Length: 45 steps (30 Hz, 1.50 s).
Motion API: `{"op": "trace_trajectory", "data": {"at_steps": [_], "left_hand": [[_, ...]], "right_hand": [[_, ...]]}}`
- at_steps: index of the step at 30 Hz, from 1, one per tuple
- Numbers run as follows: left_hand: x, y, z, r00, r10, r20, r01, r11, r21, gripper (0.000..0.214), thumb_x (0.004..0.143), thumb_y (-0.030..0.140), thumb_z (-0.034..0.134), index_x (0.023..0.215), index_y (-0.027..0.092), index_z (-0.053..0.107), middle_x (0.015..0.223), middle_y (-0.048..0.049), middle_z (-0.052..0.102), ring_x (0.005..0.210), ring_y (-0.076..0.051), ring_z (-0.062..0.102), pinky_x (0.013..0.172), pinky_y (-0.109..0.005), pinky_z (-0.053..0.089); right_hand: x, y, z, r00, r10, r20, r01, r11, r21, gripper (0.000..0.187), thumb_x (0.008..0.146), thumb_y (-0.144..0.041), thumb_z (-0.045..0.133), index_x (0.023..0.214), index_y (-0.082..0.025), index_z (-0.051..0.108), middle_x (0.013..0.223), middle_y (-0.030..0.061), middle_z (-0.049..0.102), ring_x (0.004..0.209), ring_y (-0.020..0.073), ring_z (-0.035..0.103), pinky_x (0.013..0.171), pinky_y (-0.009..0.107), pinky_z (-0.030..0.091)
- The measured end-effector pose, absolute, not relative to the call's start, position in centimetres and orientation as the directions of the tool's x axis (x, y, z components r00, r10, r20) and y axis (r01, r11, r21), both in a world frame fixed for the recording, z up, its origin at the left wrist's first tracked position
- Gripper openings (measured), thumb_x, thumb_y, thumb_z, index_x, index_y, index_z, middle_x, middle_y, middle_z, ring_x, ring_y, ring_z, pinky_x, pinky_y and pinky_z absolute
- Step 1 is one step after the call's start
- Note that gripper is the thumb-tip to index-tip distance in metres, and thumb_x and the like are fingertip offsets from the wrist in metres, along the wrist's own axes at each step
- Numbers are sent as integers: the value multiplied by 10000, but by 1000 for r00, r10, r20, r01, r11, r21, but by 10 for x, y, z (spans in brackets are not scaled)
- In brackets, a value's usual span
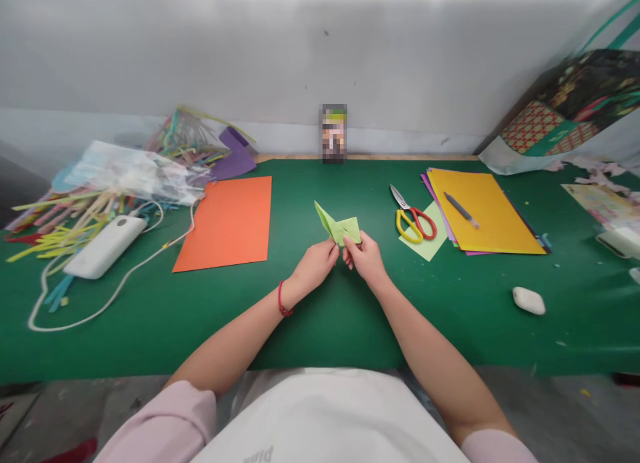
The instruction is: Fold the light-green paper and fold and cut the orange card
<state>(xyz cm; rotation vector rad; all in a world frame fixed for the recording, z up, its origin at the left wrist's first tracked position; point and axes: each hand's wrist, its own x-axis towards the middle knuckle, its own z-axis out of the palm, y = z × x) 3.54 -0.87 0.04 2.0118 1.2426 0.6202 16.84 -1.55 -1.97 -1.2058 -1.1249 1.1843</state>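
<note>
A light green folded paper (342, 230) with a pointed flap rising at its left is held between both hands above the green table. My left hand (318, 263), a red cord bracelet at its wrist, pinches the paper's lower left part. With thumb and fingers, my right hand (366, 257) grips its lower right side. Some fingertips are hidden behind the paper and the hands. To the right lie scissors (414, 220) with one yellow and one red handle, resting partly on a pale green paper sheet (431, 246).
An orange sheet (231, 223) lies left, beside a white power bank (106, 246) with a cable and a heap of paper strips (55, 233). On the right, a pen (461, 210) rests on yellow paper (495, 223), near a white case (529, 301). A phone (333, 135) leans on the wall.
</note>
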Motion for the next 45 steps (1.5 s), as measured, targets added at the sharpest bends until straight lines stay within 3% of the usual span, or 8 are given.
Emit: {"op": "trace_trajectory", "data": {"at_steps": [4, 7, 11, 17, 28, 36, 42, 45], "left_hand": [[28, -3, 3, 570, 821, 19, 351, -265, 898, 167, 881, 267, 384, 797, 178, 498, 650, 21, 541, 559, -106, 515, 578, -231, 437], [24, -2, 1, 599, 801, 11, 286, -227, 931, 97, 826, 269, 482, 828, 173, 498, 683, 20, 557, 568, -103, 525, 565, -226, 445], [23, -3, 1, 617, 786, 17, 249, -215, 944, 138, 844, 293, 450, 838, 169, 511, 698, 13, 568, 582, -103, 528, 580, -230, 450], [21, -2, 7, 609, 792, -24, 369, -257, 893, 294, 902, 310, 337, 676, 177, 468, 567, 33, 503, 528, -96, 477, 588, -230, 404], [17, -5, 16, 602, 792, -99, 491, -270, 829, 235, 845, 190, 318, 647, 191, 444, 545, 33, 511, 505, -112, 472, 531, -226, 364], [34, -16, 11, 387, 920, -70, 699, -243, 673, 362, 869, 239, 335, 530, 185, 449, 491, -8, 519, 450, -131, 459, 519, -266, 327], [30, -10, 4, 414, 907, 74, 551, -314, 773, 360, 897, 280, 327, 662, 167, 575, 705, -51, 664, 645, -167, 601, 655, -280, 443], [31, -9, 1, 380, 924, 46, 529, -258, 809, 425, 912, 340, 320, 621, 164, 575, 647, -53, 662, 608, -167, 612, 668, -289, 464]], "right_hand": [[175, -10, -13, -50, 997, -64, -236, -74, -969, 381, 639, -523, 680, 668, -203, 474, 408, -79, 492, 317, 65, 404, 296, 185, 312], [177, -11, -10, -106, 989, -99, -290, -126, -949, 389, 610, -510, 712, 657, -196, 487, 395, -85, 475, 309, 55, 376, 281, 176, 283], [176, -14, -10, -123, 988, -97, -308, -131, -942, 385, 617, -502, 715, 664, -192, 491, 395, -87, 476, 309, 49, 367, 282, 170, 277], [175, -15, -11, -140, 984, -112, -232, -142, -962, 386, 631, -518, 694, 694, -196, 490, 406, -83, 494, 315, 62, 386, 288, 182, 288], [175, -17, -13, -93, 994, -64, -82, -72, -994, 365, 684, -506, 662, 677, -201, 462, 407, -83, 497, 307, 69, 409, 304, 191, 318], [166, -29, -17, 85, 994, 63, 199, 45, -979, 272, 814, -426, 528, 674, -233, 397, 446, -69, 495, 364, 98, 445, 378, 222, 349], [168, -29, -10, 36, 997, 74, 175, 67, -982, 266, 821, -435, 516, 686, -236, 403, 443, -73, 467, 375, 104, 436, 406, 232, 347], [169, -30, -9, 11, 996, 84, 172, 81, -982, 274, 822, -443, 511, 681, -237, 399, 443, -72, 463, 376, 107, 432, 420, 239, 349]]}}
